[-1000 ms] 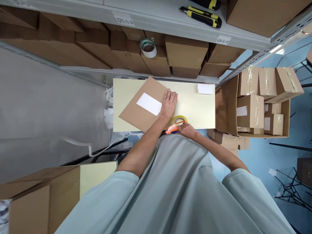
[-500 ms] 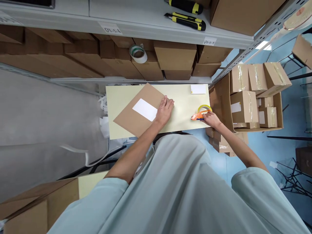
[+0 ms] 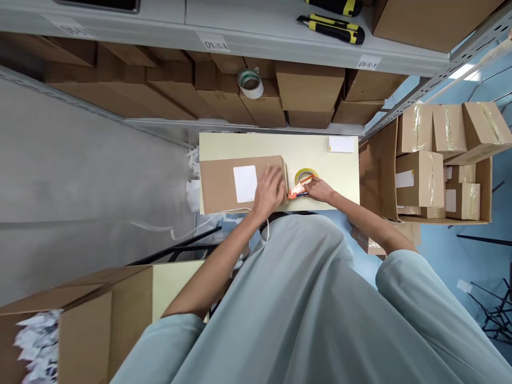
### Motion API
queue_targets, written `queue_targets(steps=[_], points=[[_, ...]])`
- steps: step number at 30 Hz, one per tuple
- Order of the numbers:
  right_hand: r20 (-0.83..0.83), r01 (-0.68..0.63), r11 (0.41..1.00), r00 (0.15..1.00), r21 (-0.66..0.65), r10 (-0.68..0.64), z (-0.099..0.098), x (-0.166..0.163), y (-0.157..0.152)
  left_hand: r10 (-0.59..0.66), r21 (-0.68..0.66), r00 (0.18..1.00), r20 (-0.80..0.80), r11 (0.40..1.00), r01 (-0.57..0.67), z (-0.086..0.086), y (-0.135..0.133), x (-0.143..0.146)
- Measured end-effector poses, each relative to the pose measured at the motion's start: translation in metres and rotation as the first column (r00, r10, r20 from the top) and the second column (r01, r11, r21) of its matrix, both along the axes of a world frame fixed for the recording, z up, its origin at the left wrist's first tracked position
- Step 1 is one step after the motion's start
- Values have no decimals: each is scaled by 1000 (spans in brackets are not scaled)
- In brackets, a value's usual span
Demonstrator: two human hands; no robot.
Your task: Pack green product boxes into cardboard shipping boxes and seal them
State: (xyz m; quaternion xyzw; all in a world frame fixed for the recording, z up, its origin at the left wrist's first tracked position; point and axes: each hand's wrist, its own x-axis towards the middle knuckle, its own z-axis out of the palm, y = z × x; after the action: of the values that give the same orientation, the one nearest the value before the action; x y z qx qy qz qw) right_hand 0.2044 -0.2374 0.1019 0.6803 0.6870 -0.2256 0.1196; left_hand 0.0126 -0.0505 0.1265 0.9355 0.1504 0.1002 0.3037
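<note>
A brown cardboard box (image 3: 222, 184) with a white label (image 3: 245, 183) lies squarely on the pale yellow table (image 3: 320, 160). My left hand (image 3: 269, 190) rests on its right part, fingers spread but smeared by motion. My right hand (image 3: 319, 189) is closed on an orange tape dispenser (image 3: 296, 190) with a roll of clear yellowish tape (image 3: 306, 175), held just right of the box's end.
A white card (image 3: 341, 144) lies at the table's far right. Shelves behind hold brown boxes, a tape roll (image 3: 250, 83) and yellow-black utility knives (image 3: 332, 29). An open carton (image 3: 436, 160) of taped boxes stands right. Another carton (image 3: 80, 325) with shredded paper sits bottom left.
The box has turned from a slanted position to lie square with the table. My right hand brought the tape dispenser from the table's right side to the box's right end.
</note>
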Motion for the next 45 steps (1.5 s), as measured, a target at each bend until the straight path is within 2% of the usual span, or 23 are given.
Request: queue_targets(steps=[2, 3, 5, 7, 11, 17, 21, 25, 28, 31, 33, 36, 38, 40, 43, 45], points=[[7, 4, 1000, 1000, 5, -4, -2, -8, 9, 200, 16, 978, -50, 980, -200, 0, 16, 27], [12, 7, 1000, 1000, 10, -8, -3, -13, 13, 250, 22, 964, -85, 968, -249, -2, 22, 38], [19, 13, 1000, 1000, 22, -14, -5, -23, 22, 269, 40, 953, -141, 963, -266, -6, 29, 53], [17, 16, 999, 1000, 35, -17, -6, -34, 28, 257, 67, 952, -168, 966, -249, -10, 27, 57], [-14, 0, 998, 1000, 55, 1, -8, -54, 31, 246, 126, 951, -188, 966, -225, -16, 10, 42], [-75, -25, 997, 997, 70, 30, -8, -62, 10, -5, 154, 976, -218, 987, 39, -19, 9, 20], [-52, 51, 998, 997, 40, -49, -1, -35, -25, -81, 163, 973, -217, 980, 118, -19, 14, 14], [25, 156, 988, 987, -12, -156, 17, 26, -88, -100, 162, 972, -212, 977, 136, -23, 16, 11], [144, 274, 961, 953, -31, -267, 30, 69, -133, -136, 162, 970, -203, 972, 171, -22, 15, 9], [230, 363, 932, 908, -12, -351, 35, 92, -146, -220, 154, 954, -202, 955, 253, -20, 11, 4], [237, 370, 929, 901, 16, -363, 33, 96, -133, -318, 125, 923, -217, 929, 349, -17, 8, -3], [213, 321, 946, 922, 47, -323, 26, 93, -93, -488, 41, 836, -249, 858, 513, -13, 5, -19], [182, 262, 963, 946, 63, -269, 20, 88, -63, -561, -12, 788, -255, 816, 578, -8, 5, -30], [148, 212, 974, 964, 77, -222, 15, 80, -35, -588, -41, 769, -251, 800, 598, -2, 6, -40], [106, 177, 982, 977, 67, -183, 9, 64, -4, -550, -37, 799, -243, 829, 558, 9, 5, -50], [85, 171, 984, 981, 50, -175, 5, 52, 8, -419, 0, 877, -236, 902, 431, 12, 1, -56]])
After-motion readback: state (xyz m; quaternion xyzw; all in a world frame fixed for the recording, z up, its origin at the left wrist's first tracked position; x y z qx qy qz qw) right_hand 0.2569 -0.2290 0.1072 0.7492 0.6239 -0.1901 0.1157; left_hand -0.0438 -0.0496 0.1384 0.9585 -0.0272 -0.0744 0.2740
